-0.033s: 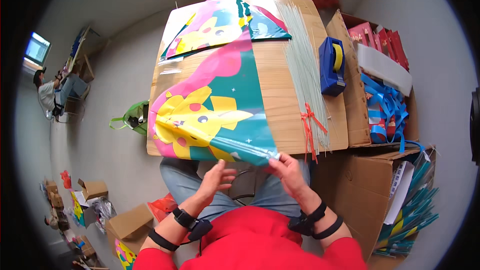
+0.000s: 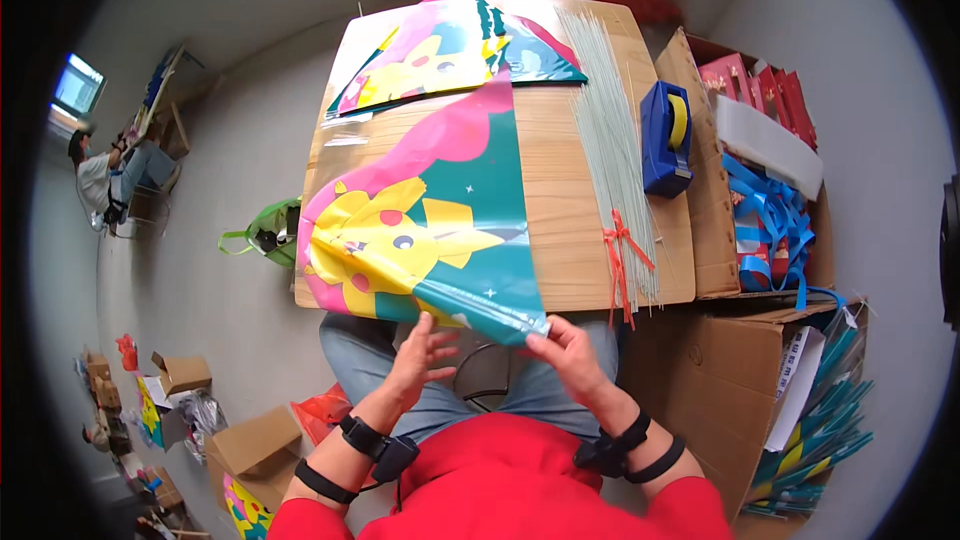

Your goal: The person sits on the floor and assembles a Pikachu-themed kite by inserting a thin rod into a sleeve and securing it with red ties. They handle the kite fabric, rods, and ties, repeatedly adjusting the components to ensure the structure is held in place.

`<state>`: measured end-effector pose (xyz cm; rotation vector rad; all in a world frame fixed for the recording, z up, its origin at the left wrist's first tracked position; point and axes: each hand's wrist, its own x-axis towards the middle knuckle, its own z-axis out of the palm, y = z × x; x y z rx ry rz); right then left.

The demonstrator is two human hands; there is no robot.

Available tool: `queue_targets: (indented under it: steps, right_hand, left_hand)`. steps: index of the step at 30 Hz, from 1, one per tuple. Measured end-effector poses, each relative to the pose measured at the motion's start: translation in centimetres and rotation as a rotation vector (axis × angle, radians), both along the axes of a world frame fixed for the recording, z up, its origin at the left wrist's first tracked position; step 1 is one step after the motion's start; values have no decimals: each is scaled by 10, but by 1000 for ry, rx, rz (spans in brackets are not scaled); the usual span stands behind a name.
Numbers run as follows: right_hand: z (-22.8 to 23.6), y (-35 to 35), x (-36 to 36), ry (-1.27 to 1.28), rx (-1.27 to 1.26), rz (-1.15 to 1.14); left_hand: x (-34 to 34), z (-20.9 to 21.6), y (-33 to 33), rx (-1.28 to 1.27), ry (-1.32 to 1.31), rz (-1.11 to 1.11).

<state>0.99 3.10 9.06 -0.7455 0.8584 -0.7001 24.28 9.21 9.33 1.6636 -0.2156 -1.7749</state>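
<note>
One printed sheet (image 2: 480,180), near corner pinched in my right hand (image 2: 580,365)

Right fingers: thumb and index closed together on the sheet's glossy near corner, which I hold out past the near edge of the wooden table (image 2: 555,260). Left hand (image 2: 415,365): open, fingers spread, nothing seen in its grip. Its index tip is right at the sheet's near edge; contact or a slight gap, I cannot tell.

Sheet position: runs away from my right fingers across the table, spreading toward the left. Teal lies nearest those fingers, a yellow cartoon figure ahead of the left ones, pink along the left border. A shiny raised fold leads from the right fingertips toward the left. The far end meets a stack of similar sheets (image 2: 430,65), well beyond both hands; which overlaps which is unclear.

Surroundings: ahead and to the right of my right fingers, a bundle of thin pale rods (image 2: 610,140) with a red tie (image 2: 620,235) at its nearer part. Past the rods, a blue tape dispenser (image 2: 660,170); farther right, an open carton (image 2: 715,260) with blue ribbon (image 2: 780,210). Second carton (image 2: 700,370): just right of the right hand. Green bag (image 2: 275,232): left of my left fingers, beside the table.
</note>
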Motion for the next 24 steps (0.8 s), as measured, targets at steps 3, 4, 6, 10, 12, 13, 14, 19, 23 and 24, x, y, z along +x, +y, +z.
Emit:
queue_targets:
  steps: [3, 4, 6, 10, 12, 13, 14, 19, 23, 24]
  right_hand:
    - [29, 30, 10, 149, -310, 291]
    - [40, 36, 15, 278, -517, 390]
    - [28, 49, 24, 302, -706, 466]
    - [18, 57, 36, 208, -857, 627]
    - [4, 47, 37, 150, -813, 777]
    - [-6, 37, 34, 56, -456, 698]
    - [-21, 25, 33, -39, -103, 604]
    - [-73, -71, 54, -317, 493, -16]
    - [-67, -106, 87, -142, 298, -124]
    - [-62, -110, 95, -75, 311, -85]
  left_hand:
    - [17, 14, 9, -97, 17, 156]
    - [21, 16, 13, -136, 36, 222]
    - [20, 25, 17, -155, -29, 284]
    - [28, 8, 36, -211, -126, 362]
    - [37, 2, 47, -241, -174, 391]
    - [31, 11, 47, -257, -219, 409]
    - [32, 13, 49, -312, -191, 397]
    - [47, 37, 73, -511, -176, 276]
    - [61, 99, 77, -636, -246, 105]
    - [67, 117, 71, -675, -268, 58]
